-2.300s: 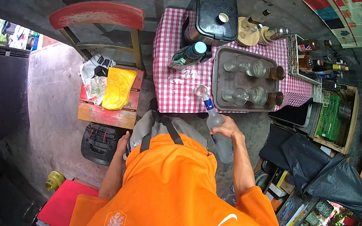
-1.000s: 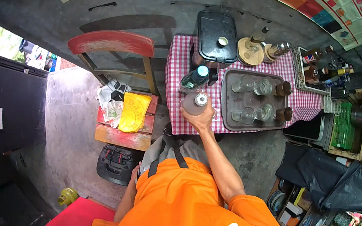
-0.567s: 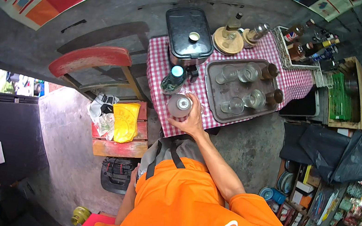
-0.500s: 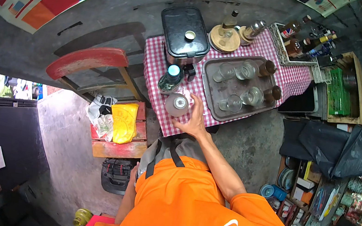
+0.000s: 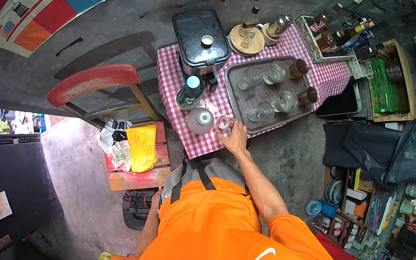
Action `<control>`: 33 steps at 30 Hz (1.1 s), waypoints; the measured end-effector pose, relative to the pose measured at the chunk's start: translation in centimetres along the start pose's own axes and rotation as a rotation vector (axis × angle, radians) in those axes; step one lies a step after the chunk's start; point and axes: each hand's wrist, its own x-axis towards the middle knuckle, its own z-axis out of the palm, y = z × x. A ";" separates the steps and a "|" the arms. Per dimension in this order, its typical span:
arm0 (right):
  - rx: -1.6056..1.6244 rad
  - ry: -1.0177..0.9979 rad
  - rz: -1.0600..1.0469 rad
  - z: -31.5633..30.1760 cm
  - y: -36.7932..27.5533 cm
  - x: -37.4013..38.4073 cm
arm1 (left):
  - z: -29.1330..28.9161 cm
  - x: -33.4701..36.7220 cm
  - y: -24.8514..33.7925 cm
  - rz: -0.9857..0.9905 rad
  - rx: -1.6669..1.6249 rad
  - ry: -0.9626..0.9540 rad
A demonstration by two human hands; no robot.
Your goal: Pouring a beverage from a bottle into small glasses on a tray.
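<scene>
My right hand is at the front edge of the table, its fingers closed round a small clear glass. Just left of that glass stands a rounded, frosted grey bottle with a pale round top, apart from my hand. Behind it is a dark green bottle with a light blue cap. My left hand hangs low by my hip; its fingers are hidden. To the right, a brown tray carries several clear glasses and two brown cups.
A red-checked cloth covers the table. A black lidded appliance stands at its back, beside a wooden board with a bottle on it. Left is a red wooden chair with a yellow bag. Bottles fill a basket at far right.
My right hand has moved from beside the frosted bottle slightly right and is now closed on the small glass. The view has shifted a little; my left hand stays low.
</scene>
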 end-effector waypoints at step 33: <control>0.440 -0.006 -0.529 -20.1 7.7 8.3 | 16.5 -10.9 5.0 -0.050 -0.084 0.191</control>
